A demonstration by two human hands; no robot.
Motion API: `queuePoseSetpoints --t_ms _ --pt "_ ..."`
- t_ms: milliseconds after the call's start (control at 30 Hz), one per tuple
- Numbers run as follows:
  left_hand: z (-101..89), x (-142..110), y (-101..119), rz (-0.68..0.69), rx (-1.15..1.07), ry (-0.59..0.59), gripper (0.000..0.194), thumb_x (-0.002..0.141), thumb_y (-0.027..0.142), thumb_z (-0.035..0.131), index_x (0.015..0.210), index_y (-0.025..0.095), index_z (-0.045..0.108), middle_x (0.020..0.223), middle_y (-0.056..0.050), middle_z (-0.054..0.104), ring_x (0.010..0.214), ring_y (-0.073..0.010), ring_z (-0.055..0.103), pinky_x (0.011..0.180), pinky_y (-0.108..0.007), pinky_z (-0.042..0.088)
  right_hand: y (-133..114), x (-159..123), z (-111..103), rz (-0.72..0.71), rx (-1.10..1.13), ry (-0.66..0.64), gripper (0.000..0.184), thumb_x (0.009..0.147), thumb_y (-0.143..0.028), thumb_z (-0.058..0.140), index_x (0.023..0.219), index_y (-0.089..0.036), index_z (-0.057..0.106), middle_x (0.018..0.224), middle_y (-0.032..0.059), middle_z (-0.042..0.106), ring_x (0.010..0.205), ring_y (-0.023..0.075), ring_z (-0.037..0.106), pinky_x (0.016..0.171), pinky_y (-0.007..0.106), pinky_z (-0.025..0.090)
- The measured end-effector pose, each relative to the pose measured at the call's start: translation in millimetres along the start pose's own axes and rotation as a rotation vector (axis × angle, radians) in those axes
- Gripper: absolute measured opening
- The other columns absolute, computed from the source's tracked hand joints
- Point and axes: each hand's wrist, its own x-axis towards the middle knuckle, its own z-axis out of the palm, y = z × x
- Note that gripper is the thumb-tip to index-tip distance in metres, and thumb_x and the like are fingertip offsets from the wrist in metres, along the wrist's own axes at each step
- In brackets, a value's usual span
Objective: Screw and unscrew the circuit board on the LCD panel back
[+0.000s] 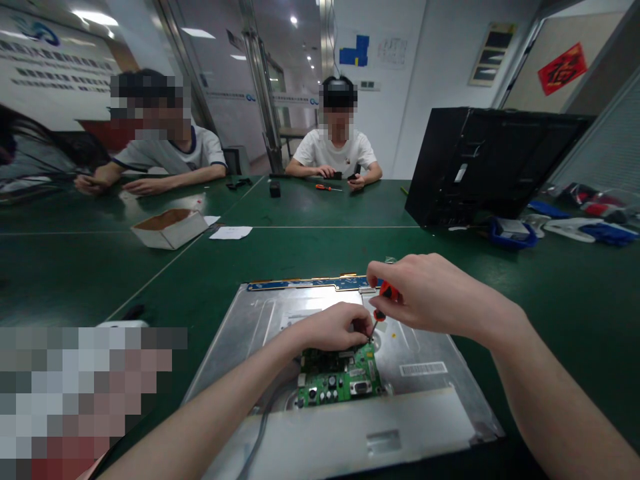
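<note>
A metal display panel lies flat before me, with a green circuit board on its middle. My right hand grips a red-handled screwdriver, its shaft slanting down to the board's upper right corner. Close by that tip, the fingers of my left hand are curled together at the board's top edge. Whether they pinch a small part there is hidden. A blue circuit strip runs along the panel's far edge, and a grey cable trails down its left side.
Back right stands a black monitor housing, with blue and white items beside it. A white open box and paper sit left of centre. Two people sit across the green table; another screwdriver lies near one.
</note>
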Motion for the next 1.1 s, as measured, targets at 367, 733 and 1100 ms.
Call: queuePoseSetpoints --t_ms 367,733,1100 --pt "0.2 0.4 -0.3 0.011 -0.026 -0.014 0.014 0.073 0.004 0.059 0.082 0.015 0.060 0.075 0.000 0.061 0.070 -0.0155 0.057 0.065 -0.023 0.042 0.8 2.8 1.6 -0.013 0.001 -0.004 0.016 0.090 -0.039 0.052 0.096 -0.026 0.058 0.072 -0.0002 0.065 0.063 0.0168 0.057 0.053 0.025 0.025" --pt "0.2 0.5 -3.1 0.012 -0.019 -0.024 0.014 0.075 0.009 0.059 0.086 0.015 0.062 0.083 -0.002 0.065 0.076 -0.0184 0.059 0.070 -0.027 0.044 -0.6 0.3 -0.9 -0.042 0.055 -0.015 0.027 0.085 -0.039 0.059 0.105 -0.023 0.054 0.079 0.0008 0.067 0.064 0.0159 0.057 0.051 0.025 0.028" --pt "-0.2 0.1 -0.2 0.000 -0.012 -0.009 0.010 0.074 0.007 0.060 0.079 0.016 0.060 0.075 0.000 0.060 0.070 -0.0158 0.056 0.065 -0.025 0.042 0.0 1.0 0.7 -0.025 0.031 -0.007 0.015 0.088 -0.032 0.053 0.100 -0.024 0.056 0.075 0.0004 0.065 0.063 0.0165 0.057 0.052 0.025 0.027"
